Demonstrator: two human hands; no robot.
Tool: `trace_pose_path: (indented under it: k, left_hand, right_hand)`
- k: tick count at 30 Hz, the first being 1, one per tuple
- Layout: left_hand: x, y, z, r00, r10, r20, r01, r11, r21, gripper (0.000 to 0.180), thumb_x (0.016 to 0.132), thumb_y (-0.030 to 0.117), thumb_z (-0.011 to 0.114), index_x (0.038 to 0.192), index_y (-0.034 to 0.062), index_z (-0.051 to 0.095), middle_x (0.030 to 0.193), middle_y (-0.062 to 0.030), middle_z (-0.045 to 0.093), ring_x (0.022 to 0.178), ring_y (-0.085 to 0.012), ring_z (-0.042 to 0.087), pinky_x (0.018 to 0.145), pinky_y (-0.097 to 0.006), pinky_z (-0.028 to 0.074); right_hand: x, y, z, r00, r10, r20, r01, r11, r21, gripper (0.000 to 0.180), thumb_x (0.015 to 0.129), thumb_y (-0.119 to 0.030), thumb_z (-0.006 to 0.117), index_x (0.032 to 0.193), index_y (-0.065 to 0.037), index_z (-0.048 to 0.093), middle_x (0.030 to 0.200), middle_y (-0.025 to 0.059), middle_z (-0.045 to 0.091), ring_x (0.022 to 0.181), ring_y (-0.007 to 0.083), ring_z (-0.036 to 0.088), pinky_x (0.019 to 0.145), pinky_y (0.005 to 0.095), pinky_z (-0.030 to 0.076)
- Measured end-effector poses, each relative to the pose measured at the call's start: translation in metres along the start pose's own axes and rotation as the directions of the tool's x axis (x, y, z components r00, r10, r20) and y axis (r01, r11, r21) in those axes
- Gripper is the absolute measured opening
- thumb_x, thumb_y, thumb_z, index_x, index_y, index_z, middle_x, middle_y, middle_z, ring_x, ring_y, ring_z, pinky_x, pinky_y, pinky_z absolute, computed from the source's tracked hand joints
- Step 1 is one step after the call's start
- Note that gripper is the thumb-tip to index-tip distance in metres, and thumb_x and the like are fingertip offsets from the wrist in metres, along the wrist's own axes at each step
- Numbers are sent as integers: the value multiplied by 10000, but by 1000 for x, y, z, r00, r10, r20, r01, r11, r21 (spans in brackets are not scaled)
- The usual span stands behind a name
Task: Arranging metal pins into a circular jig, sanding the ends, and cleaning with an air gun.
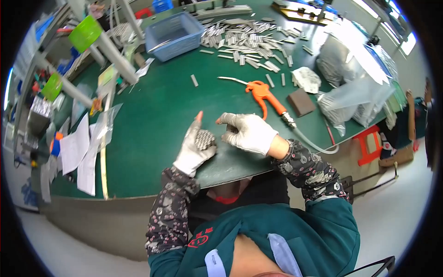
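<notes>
I see a white-gloved left hand (188,151) cupping a round grey metallic rod bundle (205,140), probably heavy, stiff, slippery, best encircled; at its three o'clock, the white-gloved right hand (254,134) is half-curled, contents unclear.

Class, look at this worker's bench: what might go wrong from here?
The bundle of small metal pieces could slip and scatter, since only the left hand seems to support it.
The patterned right sleeve might catch the hose beside it and drag the orange air gun.
</notes>
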State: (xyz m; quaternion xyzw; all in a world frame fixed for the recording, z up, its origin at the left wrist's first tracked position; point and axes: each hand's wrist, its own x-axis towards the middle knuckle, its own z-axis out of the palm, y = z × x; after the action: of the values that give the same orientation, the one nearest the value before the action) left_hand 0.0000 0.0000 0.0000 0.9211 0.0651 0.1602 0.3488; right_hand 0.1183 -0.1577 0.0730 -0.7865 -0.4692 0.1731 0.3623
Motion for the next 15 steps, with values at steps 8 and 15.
trace_pose_path:
  k: [8, 15]
  left_hand:
    - [8, 2, 21, 995, -86, 42, 90, 708, -701, 918, 588, -53, 625, 1385, 74, 188, 807, -5, 528, 678, -75, 499, 684, -194, 437]
    - [7, -1, 20, 997, -72, 41, 79, 669, -740, 966, 614, -13, 706, 1397, 130, 159, 794, 2, 544, 692, -74, 518, 663, -203, 445]
  right_hand:
    - [-2, 107, -127, 885, 141, -443, -336, 853, -400, 221, 734, -199, 562, 910, -89, 638, 809, 147, 624, 738, 299, 600, 691, 354, 470]
    - [-54, 124, -163, 759, 444, -476, -633, 331, -700, 229, 773, -162, 488, 833, -19, 657, 868, 200, 625, 826, 331, 614, 705, 394, 492]
